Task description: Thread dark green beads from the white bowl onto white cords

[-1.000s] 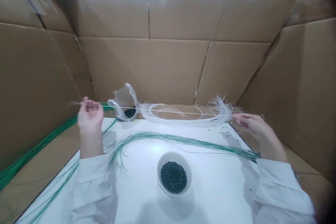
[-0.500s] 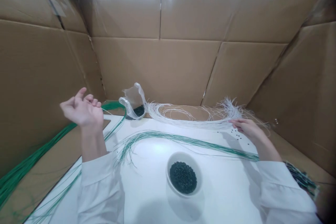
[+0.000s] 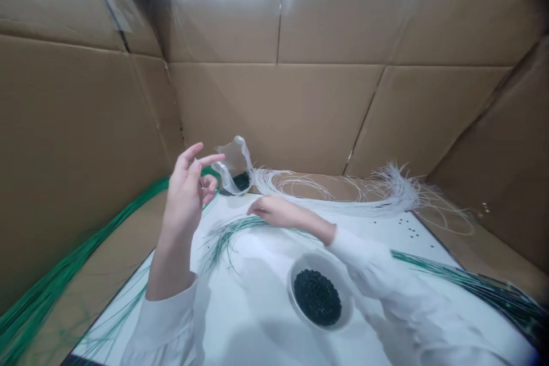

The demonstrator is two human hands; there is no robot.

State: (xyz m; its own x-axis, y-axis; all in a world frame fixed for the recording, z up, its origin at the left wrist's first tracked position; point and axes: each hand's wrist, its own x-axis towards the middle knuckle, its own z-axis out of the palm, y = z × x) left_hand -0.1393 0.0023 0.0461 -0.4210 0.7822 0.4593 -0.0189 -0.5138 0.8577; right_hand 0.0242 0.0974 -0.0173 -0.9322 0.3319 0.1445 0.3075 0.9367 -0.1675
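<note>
My left hand [image 3: 186, 186] is raised at the left, with two fingers stretched out and the others curled toward the thumb. A tiny pale bit shows at its thumb tip; I cannot make out what it is. Over the curved end of a bundle of thin green strands [image 3: 234, 229], my right hand [image 3: 277, 210] points left with its fingertips close together. Whatever lies in those fingertips is too small to see. A white bowl [image 3: 292, 303] filled with small dark beads [image 3: 317, 297] stands nearer me, below my right forearm.
A clear plastic bag [image 3: 235, 160] with dark beads stands at the back. Beside it lies a coil of white strands [image 3: 364, 206]. Several loose beads [image 3: 412, 233] dot the table at right. More green strands [image 3: 86, 251] run along the left. Cardboard walls [image 3: 274, 114] surround the white table.
My right hand has moved left from the white strands to above the green bundle. My left hand has moved right and turned. The thin white strand seen at it before no longer shows.
</note>
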